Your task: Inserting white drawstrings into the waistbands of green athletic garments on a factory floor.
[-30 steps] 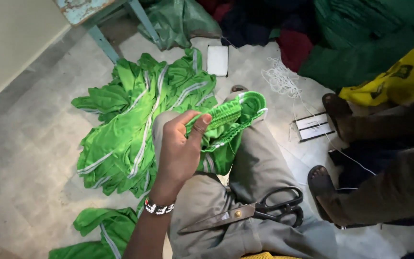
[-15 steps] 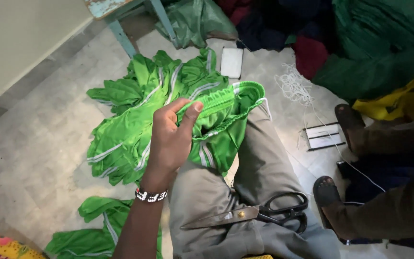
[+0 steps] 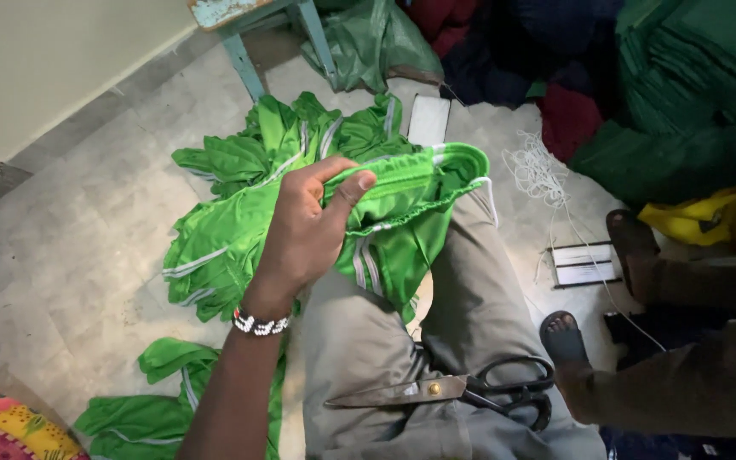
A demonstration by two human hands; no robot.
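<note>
My left hand (image 3: 304, 234), with a bead bracelet at the wrist, grips the elastic waistband of a bright green garment with white stripes (image 3: 411, 192). The garment hangs over my left knee, which is in grey trousers (image 3: 470, 298). The waistband stretches to the right of my fingers, and a thin white cord runs off its far end. A heap of similar green garments (image 3: 240, 196) lies on the floor behind my hand. Large black-handled scissors (image 3: 462, 392) rest on my lap, blades pointing left. My right hand is out of view.
Another person's legs and sandalled feet (image 3: 632, 247) are at the right. A white cord tangle (image 3: 538, 170), a white flat box (image 3: 428, 119) and a small striped card (image 3: 585, 264) lie on the floor. Blue stool legs (image 3: 244, 64), dark fabric piles (image 3: 683, 94) and more green pieces (image 3: 155, 409) surround me.
My left hand has drawn the waistband up and leftwards, spreading it wider across my knee. The view has tipped slightly, and the scissors stay on my lap.
</note>
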